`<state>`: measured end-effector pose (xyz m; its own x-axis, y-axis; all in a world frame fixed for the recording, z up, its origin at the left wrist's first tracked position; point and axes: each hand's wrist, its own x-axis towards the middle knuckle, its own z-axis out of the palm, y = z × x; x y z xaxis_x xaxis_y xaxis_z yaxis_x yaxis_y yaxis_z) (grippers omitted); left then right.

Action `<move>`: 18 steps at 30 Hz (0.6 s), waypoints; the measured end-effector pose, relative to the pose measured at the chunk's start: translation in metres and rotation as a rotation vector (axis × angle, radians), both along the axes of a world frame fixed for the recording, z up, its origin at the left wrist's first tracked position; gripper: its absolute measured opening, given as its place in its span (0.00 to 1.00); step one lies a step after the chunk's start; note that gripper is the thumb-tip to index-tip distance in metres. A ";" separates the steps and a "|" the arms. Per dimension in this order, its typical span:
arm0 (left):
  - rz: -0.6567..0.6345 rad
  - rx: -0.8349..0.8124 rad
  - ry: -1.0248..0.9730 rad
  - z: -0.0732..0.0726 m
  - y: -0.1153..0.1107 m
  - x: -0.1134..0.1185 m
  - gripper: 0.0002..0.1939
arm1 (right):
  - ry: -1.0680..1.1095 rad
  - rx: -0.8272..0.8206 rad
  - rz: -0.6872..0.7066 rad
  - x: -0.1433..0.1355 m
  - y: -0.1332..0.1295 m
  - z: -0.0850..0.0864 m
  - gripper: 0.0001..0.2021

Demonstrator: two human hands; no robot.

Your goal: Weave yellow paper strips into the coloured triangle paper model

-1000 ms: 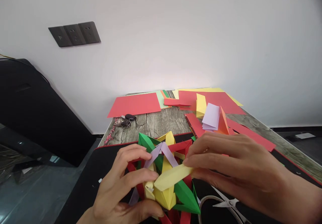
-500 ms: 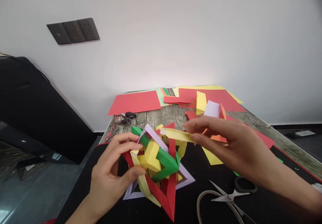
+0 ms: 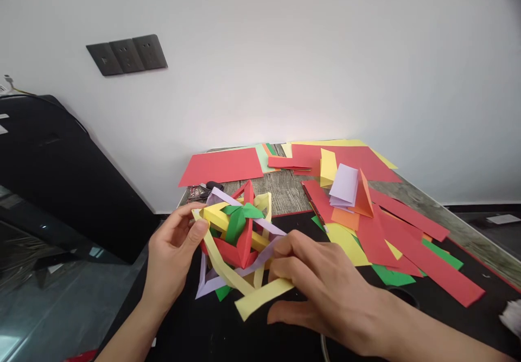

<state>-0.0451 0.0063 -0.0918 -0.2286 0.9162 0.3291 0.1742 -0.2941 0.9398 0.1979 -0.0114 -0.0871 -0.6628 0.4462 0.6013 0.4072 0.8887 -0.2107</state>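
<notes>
My left hand [image 3: 169,261] pinches the left corner of a woven paper star model [image 3: 243,245], thumb in front and fingers behind. Interlocked folded strips in red, yellow, green, lilac and pale yellow make up this model, which is held above the black mat. My right hand [image 3: 325,291] is closed on a folded pale yellow paper strip [image 3: 262,298]. The strip's free end points left, close to the model's lower right side. The knuckles of this hand lie next to a lilac point; I cannot tell whether they touch it.
Red strips [image 3: 435,261], green scraps and yellow paper lie on the right. Behind them stand folded lilac paper [image 3: 344,184] and a folded yellow piece [image 3: 328,167]. A pencil [image 3: 314,204] lies near the middle. Large red sheets [image 3: 222,166] rest by the wall.
The model has been turned in my left hand, showing another side. My right hand has moved down and left with the pale yellow strip, from above the model to its lower right.
</notes>
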 end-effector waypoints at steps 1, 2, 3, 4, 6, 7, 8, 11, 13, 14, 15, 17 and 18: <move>0.003 -0.004 -0.002 0.000 0.000 0.001 0.15 | 0.009 0.068 -0.004 -0.002 -0.001 -0.002 0.06; 0.004 -0.009 -0.002 0.000 0.000 0.001 0.15 | 0.022 0.123 -0.009 -0.004 -0.002 -0.004 0.06; 0.004 -0.012 -0.001 0.001 0.000 0.002 0.16 | 0.035 0.175 -0.011 -0.006 -0.002 -0.004 0.08; 0.003 -0.014 0.002 0.001 0.000 0.002 0.16 | 0.040 0.221 -0.012 -0.007 -0.003 -0.005 0.09; 0.005 -0.017 0.012 0.001 -0.001 0.003 0.16 | 0.023 0.284 -0.006 -0.009 -0.003 -0.006 0.11; 0.008 -0.017 0.018 0.002 -0.002 0.003 0.17 | 0.009 0.300 -0.001 -0.010 -0.003 -0.007 0.11; 0.008 -0.017 0.026 0.002 -0.002 0.003 0.16 | -0.001 0.302 0.003 -0.010 -0.003 -0.008 0.12; 0.001 -0.017 0.056 0.001 -0.005 0.001 0.16 | -0.024 0.249 -0.001 -0.011 -0.003 -0.014 0.17; -0.008 -0.013 0.079 0.001 -0.005 0.001 0.16 | -0.036 0.204 -0.018 -0.011 -0.002 -0.017 0.18; -0.015 -0.010 0.093 0.002 -0.006 0.001 0.17 | -0.039 0.193 -0.027 -0.012 -0.002 -0.018 0.18; -0.023 -0.004 0.106 0.002 -0.006 0.001 0.17 | -0.037 0.187 -0.037 -0.012 -0.002 -0.019 0.18; -0.040 0.004 0.127 0.003 -0.005 0.001 0.17 | -0.033 0.190 -0.049 -0.012 -0.001 -0.019 0.17; -0.048 0.005 0.134 0.003 -0.005 0.001 0.17 | -0.034 0.196 -0.054 -0.013 -0.001 -0.019 0.16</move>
